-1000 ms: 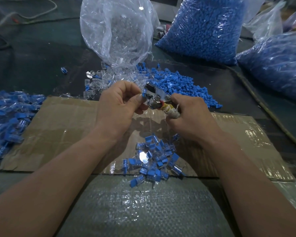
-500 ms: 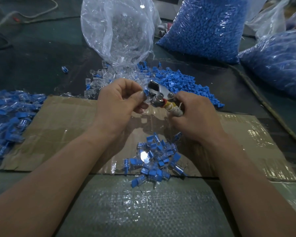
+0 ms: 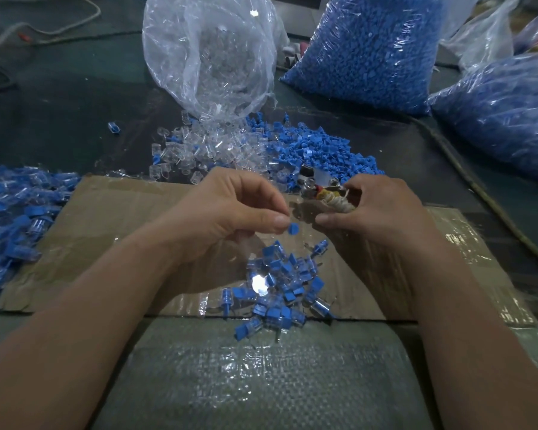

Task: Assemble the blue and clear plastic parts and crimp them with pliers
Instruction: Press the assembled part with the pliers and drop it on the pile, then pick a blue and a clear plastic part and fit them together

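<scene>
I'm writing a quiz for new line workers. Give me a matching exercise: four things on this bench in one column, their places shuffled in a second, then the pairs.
1 pliers
2 pile of assembled pieces
3 clear bag
4 loose blue parts

A at the near edge of the cardboard
B behind the cardboard, clear parts at its mouth
C in the right hand
D heaped on the dark table, beyond the pliers

Pairs: 1-C, 2-A, 3-B, 4-D.
</scene>
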Available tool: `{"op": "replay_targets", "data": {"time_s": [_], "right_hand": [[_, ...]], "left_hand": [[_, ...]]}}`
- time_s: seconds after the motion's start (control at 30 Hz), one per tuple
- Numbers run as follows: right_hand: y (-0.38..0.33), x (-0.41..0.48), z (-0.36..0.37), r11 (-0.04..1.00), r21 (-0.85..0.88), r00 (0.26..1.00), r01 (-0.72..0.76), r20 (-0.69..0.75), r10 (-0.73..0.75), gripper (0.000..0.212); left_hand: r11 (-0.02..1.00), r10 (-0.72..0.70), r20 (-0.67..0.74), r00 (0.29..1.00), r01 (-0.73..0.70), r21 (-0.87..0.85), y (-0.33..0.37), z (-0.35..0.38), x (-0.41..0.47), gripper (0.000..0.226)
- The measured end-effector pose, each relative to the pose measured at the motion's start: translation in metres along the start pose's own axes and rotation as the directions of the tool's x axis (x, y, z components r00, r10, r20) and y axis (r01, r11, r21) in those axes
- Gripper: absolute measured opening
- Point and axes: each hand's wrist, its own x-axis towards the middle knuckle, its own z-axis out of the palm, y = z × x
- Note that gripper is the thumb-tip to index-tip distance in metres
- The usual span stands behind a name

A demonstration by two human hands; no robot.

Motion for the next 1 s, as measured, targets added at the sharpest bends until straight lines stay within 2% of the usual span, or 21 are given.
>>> {"op": "replay_targets", "data": {"time_s": [0.13,0.27,0.33,0.43,0.47,0.53,0.6,0.7,0.87,0.93,1.0], "right_hand": [[0.001,0.0,-0.001,0.999,0.02,0.998,-0.032,0.064,0.03,0.06],[-0.001,0.0,-0.002,1.0,0.007,0.99,0.002,0.14,-0.003,0.069],[-0.002,0.0,-0.003,0.999,-0.016,0.985,0.033,0.168,-0.03,0.081],[-0.001,-0.001,-0.006,0.998,0.012,0.978,0.054,0.203,-0.055,0.083],[0.0,-0.001,-0.007,0.998,0.023,0.975,0.059,0.211,-0.063,0.079],[0.0,-0.001,-0.008,0.996,0.028,0.972,0.08,0.221,-0.084,0.074],[0.001,-0.001,-0.008,0.994,0.023,0.967,0.105,0.23,-0.108,0.074],[0.004,0.0,-0.009,0.993,0.049,0.961,0.107,0.252,-0.116,0.064],[0.012,-0.004,-0.014,0.99,0.108,0.946,0.094,0.299,-0.122,0.055],[0.013,-0.006,-0.018,0.986,0.15,0.942,0.074,0.313,-0.118,0.047],[0.012,-0.008,-0.021,0.979,0.198,0.941,0.042,0.32,-0.105,0.042]], "left_hand": [[1.0,-0.019,0.141,0.99,0.017,0.014,-0.001,0.0,0.0,0.005],[1.0,-0.015,0.153,0.988,0.013,0.009,-0.001,0.001,-0.003,0.011],[0.999,-0.014,0.044,0.999,0.016,-0.028,-0.002,0.001,-0.002,0.016],[0.996,-0.028,-0.285,0.958,0.001,-0.094,-0.005,0.001,0.005,0.008],[0.999,-0.012,-0.396,0.918,-0.004,-0.041,-0.007,0.0,0.008,0.006],[0.957,0.113,-0.526,0.843,0.049,0.285,-0.013,-0.003,0.014,0.017],[0.807,0.228,-0.467,0.854,0.103,0.582,-0.018,-0.008,0.017,0.033],[0.628,0.232,-0.28,0.931,0.077,0.775,-0.025,-0.01,0.019,0.047],[0.556,0.118,-0.134,0.984,0.047,0.83,-0.031,-0.011,0.022,0.059],[0.546,0.068,-0.12,0.991,0.064,0.835,-0.03,-0.012,0.022,0.069],[0.549,0.064,-0.132,0.989,0.075,0.833,-0.03,-0.011,0.022,0.065]]}}
